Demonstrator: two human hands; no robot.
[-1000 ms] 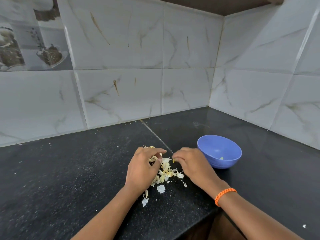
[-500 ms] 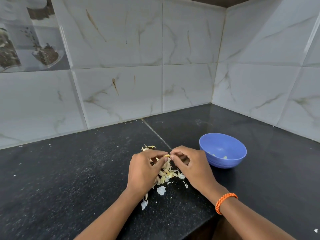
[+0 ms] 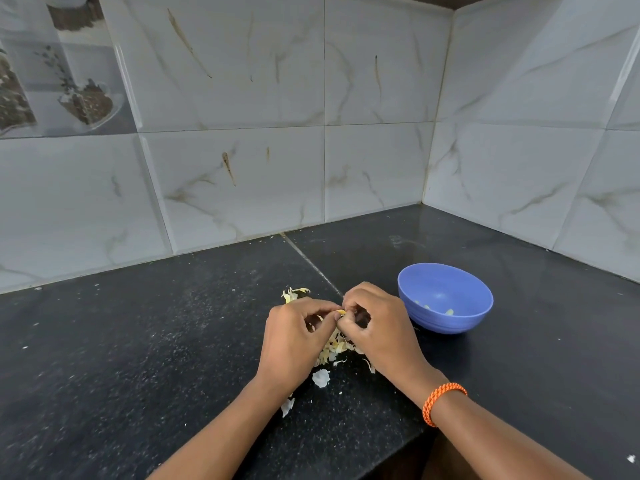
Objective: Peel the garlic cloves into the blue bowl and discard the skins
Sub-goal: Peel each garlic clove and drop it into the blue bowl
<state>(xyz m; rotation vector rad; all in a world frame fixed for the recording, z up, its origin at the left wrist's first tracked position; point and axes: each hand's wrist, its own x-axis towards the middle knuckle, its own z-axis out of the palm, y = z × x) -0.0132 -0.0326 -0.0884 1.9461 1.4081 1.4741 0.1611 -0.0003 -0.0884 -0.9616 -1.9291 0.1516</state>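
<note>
Garlic clove (image 3: 341,311), small, pinched between fingertips of left hand (image 3: 294,341) and right hand (image 3: 377,332) above skins (image 3: 334,349): could be dropped among them, short of blue bowl (image 3: 445,297), if squeezed.

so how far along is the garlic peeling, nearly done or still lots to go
Partly done. A few pale peeled pieces already lie in the blue bowl, and loose skins are piled on the black counter. In hand: the left hand and right hand pinch one small clove between fingertips. Left: finish that clove and clear the skins. Whether more unpeeled cloves hide under the hands, I cannot tell.
</note>
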